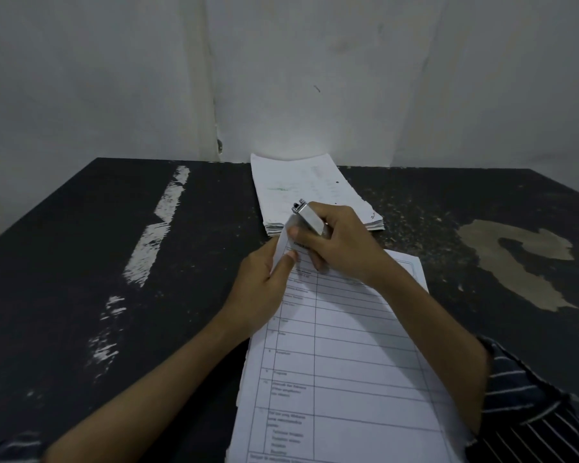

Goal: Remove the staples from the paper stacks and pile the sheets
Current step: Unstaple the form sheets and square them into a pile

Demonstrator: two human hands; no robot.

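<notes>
left hand (264,282): centre of frame, pinching the upper-left corner of the near stack's top sheet. Thumb on top, corner lifted and curled off the sheets below.
right hand (341,242): just right of the left one, fingers wrapped round a silver metal tool. Forearm lies across the near stack's right side.
silver metal tool (306,218): slim, shiny, tilted. Upper tip points to the upper left, over the near edge of the far pile. Lower end sits at the lifted corner, between both hands. Staple too small to make out.
near stack (348,362): printed table forms, running from centre to the bottom edge of frame, slightly skewed. Left edge ragged, several sheets deep.
far pile (308,188): white sheets, upper centre, back edge at the wall. Faint green mark on the top sheet, uneven edges at its lower right. A gap to the near stack shows right of the hands.
worktop (81,245): dark, worn. White scuff streaks at left, beige bare patch at right.
wall (315,61): white, behind the worktop.
sleeves (532,412): dark with thin white stripes, lower right and lower left corners.
</notes>
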